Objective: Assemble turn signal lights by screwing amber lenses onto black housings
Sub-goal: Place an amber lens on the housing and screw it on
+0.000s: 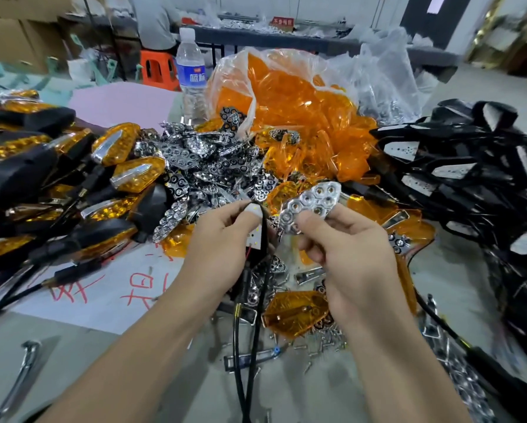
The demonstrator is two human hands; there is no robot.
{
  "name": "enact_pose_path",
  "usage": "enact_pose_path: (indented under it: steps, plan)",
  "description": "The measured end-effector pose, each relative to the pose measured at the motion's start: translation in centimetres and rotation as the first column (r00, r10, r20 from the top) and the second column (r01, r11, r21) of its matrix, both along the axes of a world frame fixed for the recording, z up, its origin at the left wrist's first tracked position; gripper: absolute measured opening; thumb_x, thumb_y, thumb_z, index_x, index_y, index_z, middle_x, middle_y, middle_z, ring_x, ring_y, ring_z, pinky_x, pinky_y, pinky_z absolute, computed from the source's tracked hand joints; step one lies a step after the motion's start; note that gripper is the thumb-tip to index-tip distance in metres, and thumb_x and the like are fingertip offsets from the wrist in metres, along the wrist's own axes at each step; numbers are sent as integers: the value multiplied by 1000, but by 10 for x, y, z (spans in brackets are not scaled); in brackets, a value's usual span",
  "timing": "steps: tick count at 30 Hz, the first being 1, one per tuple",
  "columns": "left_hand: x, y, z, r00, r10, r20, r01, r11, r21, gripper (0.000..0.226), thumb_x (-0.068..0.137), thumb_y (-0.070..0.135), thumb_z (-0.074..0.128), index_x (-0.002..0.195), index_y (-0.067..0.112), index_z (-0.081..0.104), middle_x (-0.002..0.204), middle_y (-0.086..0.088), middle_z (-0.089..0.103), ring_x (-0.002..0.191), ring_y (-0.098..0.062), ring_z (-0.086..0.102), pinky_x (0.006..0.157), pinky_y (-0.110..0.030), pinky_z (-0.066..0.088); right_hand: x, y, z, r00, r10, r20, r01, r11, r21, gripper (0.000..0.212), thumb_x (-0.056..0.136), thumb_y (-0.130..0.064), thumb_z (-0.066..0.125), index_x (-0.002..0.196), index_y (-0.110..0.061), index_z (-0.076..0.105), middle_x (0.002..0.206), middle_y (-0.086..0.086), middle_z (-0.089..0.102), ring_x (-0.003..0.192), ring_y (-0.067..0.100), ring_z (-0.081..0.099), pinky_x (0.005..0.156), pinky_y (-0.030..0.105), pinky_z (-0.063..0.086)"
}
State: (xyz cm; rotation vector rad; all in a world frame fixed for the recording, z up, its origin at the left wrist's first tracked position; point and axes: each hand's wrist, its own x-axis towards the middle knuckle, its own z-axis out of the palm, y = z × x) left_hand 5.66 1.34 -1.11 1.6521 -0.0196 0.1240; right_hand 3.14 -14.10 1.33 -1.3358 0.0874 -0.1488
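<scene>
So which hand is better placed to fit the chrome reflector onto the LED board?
Right, probably: the right hand pinches the chrome reflector, close beside the LED board that the left hand grips.

Amber-and-black turn signal lights are lying on the left of the grey bench, black plastic housings on its right. Chrome reflector plates are sitting between them, a clear plastic bag of amber lenses behind.
</scene>
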Motion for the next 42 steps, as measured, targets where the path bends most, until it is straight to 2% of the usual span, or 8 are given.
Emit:
enact_pose_path:
  steps: [6,12,19,23,31,34,38,42]
  plan:
    - [2,1,0,996,33,-80,-43,991,-126,21,91,33,65,90,21,81,84,-9,77,73,-19,68,75,-43,54,-1,5,0,979,204,8,-203,978,-43,33,101,-1,60,78,-21,72,63,-1,63,61,16,57,54,23,43]
    - [4,9,3,966,-117,-230,53,962,-268,25,101,16,61,89,10,82,80,-11,76,64,-20,66,56,-26,53,-3,11,-2,963,268,-12,-266,951,-158,19,91,2,73,79,-8,62,57,7,64,52,15,58,48,20,42]
    - [6,17,7,920,-245,-306,150,941,-304,24,99,15,63,110,-4,74,115,-29,71,91,-29,65,89,-45,51,-4,16,-4,984,176,40,-141,888,-439,24,82,-3,84,67,-18,71,59,-4,70,56,5,61,53,19,48]
    - [6,17,8,918,-242,-314,136,936,-325,22,95,15,67,105,1,79,110,-25,75,89,-27,68,76,-34,57,-8,25,-8,988,66,139,39,766,-642,20,81,-13,87,69,-23,73,64,-17,72,82,-7,70,73,23,58]
    - [3,12,8,891,-250,-378,98,921,-377,43,103,38,53,126,6,72,116,-15,73,93,-24,65,71,-32,56,-12,38,-17,964,-175,202,266,700,-662,20,80,-25,86,78,-34,67,70,-19,68,77,-6,65,63,14,55]
    - [1,13,8,904,-277,-327,139,911,-388,40,108,23,43,134,-1,61,125,-21,70,91,-18,68,61,-23,57,-13,37,-17,967,-174,183,251,747,-615,17,78,-30,88,84,-32,72,72,-16,69,76,-4,66,63,14,54]
    - [-2,13,10,905,-374,-202,264,867,-423,25,104,4,44,113,8,67,90,-1,76,72,-5,73,59,-18,56,-9,36,-17,970,-167,176,240,758,-606,18,81,-37,86,78,-30,69,74,-21,69,68,0,66,56,15,52]
    - [-1,14,12,914,-384,-134,292,850,-439,29,104,1,45,126,3,64,91,2,77,76,-4,74,61,-18,56,-5,30,-17,985,-113,131,172,717,-675,26,84,-52,77,74,-29,68,68,-19,69,62,3,64,54,23,50]
